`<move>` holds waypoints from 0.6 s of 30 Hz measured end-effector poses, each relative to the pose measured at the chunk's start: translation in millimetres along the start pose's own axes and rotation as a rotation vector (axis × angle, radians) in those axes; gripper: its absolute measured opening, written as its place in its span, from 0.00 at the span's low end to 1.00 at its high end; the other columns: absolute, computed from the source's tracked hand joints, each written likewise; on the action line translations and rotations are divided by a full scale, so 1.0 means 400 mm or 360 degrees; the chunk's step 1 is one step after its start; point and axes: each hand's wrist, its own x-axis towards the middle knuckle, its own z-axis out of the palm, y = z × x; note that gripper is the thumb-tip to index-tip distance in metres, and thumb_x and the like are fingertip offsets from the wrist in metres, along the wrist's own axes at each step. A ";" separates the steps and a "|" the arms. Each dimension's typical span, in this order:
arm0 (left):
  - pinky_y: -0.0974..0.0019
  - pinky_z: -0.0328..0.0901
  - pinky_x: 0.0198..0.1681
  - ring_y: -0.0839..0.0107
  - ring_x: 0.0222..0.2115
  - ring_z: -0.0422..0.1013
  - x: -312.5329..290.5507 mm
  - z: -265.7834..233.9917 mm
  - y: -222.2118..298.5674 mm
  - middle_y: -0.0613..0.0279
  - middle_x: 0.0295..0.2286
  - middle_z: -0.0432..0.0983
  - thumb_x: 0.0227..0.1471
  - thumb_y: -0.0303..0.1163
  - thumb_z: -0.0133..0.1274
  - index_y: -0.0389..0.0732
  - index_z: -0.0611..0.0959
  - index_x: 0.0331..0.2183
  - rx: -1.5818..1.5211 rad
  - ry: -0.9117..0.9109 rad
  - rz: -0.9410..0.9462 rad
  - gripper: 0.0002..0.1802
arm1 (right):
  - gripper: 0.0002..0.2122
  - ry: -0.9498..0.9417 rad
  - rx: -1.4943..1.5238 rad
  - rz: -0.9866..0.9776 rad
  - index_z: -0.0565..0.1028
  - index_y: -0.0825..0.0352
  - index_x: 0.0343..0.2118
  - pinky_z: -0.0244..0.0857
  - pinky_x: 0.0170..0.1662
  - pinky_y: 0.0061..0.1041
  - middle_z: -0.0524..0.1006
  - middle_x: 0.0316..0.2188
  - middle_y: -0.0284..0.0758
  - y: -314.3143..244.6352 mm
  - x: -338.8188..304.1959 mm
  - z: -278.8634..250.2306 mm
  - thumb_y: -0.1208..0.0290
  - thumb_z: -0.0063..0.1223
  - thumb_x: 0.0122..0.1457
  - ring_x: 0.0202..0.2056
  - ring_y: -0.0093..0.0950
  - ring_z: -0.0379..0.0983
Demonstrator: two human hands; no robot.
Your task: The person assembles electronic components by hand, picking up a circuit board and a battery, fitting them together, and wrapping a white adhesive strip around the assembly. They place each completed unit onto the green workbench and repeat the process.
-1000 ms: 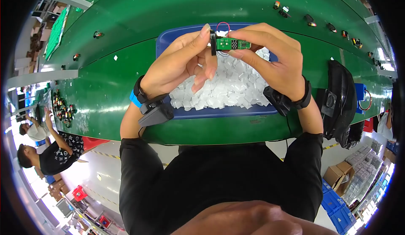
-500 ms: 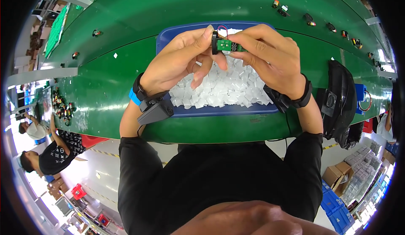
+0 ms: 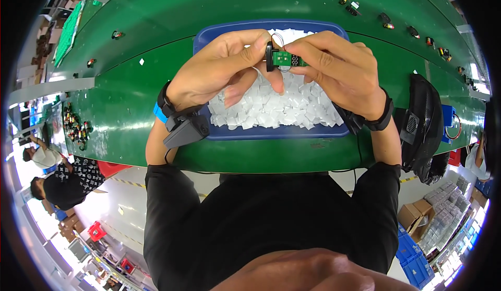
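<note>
Over the tray, both of my hands hold one small assembly. My left hand [image 3: 224,64] pinches its black end cap [image 3: 269,56] between thumb and fingers. My right hand [image 3: 339,72] grips the far end of the green circuit board [image 3: 282,58], which carries a small dark digit display [image 3: 295,60]. The board's left end meets the cap; how it is fixed there is too small to see. Thin wires [image 3: 276,36] loop up above the board. Beneath my hands, a blue tray [image 3: 224,28] holds many small white square pieces [image 3: 282,105].
A black bag [image 3: 420,124] lies on the green table [image 3: 245,158] at right, beside a blue box [image 3: 448,120]. Small battery-like assemblies [image 3: 77,126] cluster at left, with several more along the far right [image 3: 413,32]. A co-worker [image 3: 65,184] sits at the left.
My hands and the assembly have shifted slightly right in the picture, both grips kept. The wire loop leans differently. The co-worker at left has changed posture.
</note>
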 end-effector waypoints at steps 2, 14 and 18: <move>0.79 0.59 0.11 0.85 0.08 0.58 -0.004 -0.005 0.002 0.46 0.31 0.81 0.68 0.49 0.40 0.35 0.74 0.42 0.0063 -0.0066 0.0031 0.24 | 0.17 -0.0006 0.0021 0.0017 0.80 0.71 0.43 0.71 0.22 0.19 0.80 0.34 0.38 -0.002 -0.002 0.002 0.80 0.67 0.47 0.23 0.25 0.77; 0.79 0.60 0.12 0.85 0.08 0.58 -0.007 -0.010 0.007 0.46 0.32 0.82 0.67 0.50 0.41 0.34 0.73 0.48 0.0119 -0.0015 -0.0055 0.26 | 0.16 -0.0077 0.0047 0.0062 0.80 0.72 0.43 0.74 0.23 0.18 0.80 0.36 0.39 -0.004 0.000 0.002 0.82 0.66 0.48 0.24 0.26 0.79; 0.81 0.58 0.08 0.87 0.07 0.57 0.002 -0.009 0.006 0.45 0.29 0.79 0.69 0.48 0.37 0.34 0.70 0.48 0.0154 0.0030 -0.0078 0.25 | 0.16 -0.0092 0.0019 0.0053 0.80 0.72 0.43 0.74 0.23 0.19 0.80 0.36 0.39 0.006 -0.004 0.004 0.81 0.66 0.49 0.24 0.26 0.79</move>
